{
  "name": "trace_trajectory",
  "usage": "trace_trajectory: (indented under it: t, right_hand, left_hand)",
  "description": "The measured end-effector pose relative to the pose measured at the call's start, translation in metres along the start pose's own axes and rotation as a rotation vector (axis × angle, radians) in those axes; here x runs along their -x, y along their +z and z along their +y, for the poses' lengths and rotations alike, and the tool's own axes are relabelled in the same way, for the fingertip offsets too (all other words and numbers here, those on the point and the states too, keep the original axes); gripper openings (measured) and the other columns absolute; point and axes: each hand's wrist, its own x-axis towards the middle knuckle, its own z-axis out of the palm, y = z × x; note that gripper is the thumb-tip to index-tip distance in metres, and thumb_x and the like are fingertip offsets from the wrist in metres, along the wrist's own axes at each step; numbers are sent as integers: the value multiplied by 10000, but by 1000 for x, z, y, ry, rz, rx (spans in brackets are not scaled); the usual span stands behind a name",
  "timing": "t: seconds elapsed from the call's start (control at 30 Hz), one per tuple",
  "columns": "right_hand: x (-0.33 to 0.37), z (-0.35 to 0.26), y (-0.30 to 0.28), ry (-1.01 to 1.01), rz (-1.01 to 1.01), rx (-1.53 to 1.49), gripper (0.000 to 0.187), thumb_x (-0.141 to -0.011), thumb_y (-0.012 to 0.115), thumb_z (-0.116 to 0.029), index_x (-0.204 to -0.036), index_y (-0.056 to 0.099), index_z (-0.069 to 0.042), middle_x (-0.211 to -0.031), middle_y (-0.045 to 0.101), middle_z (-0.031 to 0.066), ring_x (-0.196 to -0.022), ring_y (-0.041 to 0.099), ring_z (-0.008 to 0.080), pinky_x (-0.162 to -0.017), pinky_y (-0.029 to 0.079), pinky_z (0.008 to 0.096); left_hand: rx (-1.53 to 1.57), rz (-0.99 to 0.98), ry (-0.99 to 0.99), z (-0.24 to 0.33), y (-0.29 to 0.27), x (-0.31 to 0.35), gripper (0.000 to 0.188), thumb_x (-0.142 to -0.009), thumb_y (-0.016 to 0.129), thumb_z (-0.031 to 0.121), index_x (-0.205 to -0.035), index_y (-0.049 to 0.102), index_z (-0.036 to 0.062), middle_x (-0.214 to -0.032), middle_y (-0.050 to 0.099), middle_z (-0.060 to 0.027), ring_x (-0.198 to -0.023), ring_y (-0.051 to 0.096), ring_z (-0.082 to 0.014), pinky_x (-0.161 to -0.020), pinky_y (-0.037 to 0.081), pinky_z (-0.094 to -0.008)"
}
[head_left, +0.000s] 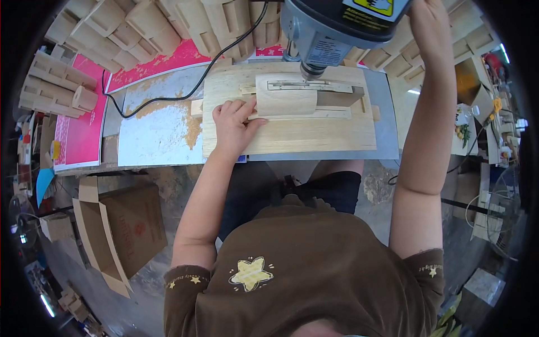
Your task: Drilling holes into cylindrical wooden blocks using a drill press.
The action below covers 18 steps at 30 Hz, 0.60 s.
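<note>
A pale curved wooden piece (286, 104) lies in a wooden jig on a flat board (292, 137). Its left end is pinched by my left hand (234, 124), thumb low and fingers curled above. Over the piece's far side hangs the chuck (312, 71) of a grey-blue drill press (337, 28); whether a bit touches the wood cannot be made out. A metal-edged slot strip (309, 86) runs along the far side. My right hand (428, 17) is raised beside the drill press head at the top edge, its fingers mostly hidden, and what it touches does not show.
Several stacked wooden cylinders with slots (149, 25) line the far side and both flanks. A black cable (193, 92) crosses the sawdust-strewn table (151, 132). Pink sheeting (84, 132) covers its left part. An open cardboard box (132, 227) stands on the floor at the left.
</note>
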Motion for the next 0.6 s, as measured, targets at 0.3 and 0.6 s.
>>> trace_trajectory:
  t: [0.3, 0.6]
  right_hand:
    - [78, -84, 14, -165, 71, 777, 177, -902, 570, -178, -967, 648, -33, -747, 601, 35, -702, 497, 80, -653, 381, 213]
    - [174, -43, 19, -254, -4, 635, 105, -828, 584, -22, -916, 641, -21, -668, 544, 75, -541, 487, 159, -498, 379, 275]
  left_hand:
    - [99, -21, -50, -2, 8, -1, 480, -624, 784, 252, -1064, 646, 118, -774, 586, 36, -802, 545, -175, -793, 338, -353]
    - [177, -25, -91, -3, 8, -2, 459, -626, 787, 241, -1041, 651, 99, -775, 597, 32, -805, 559, -169, -792, 341, -351]
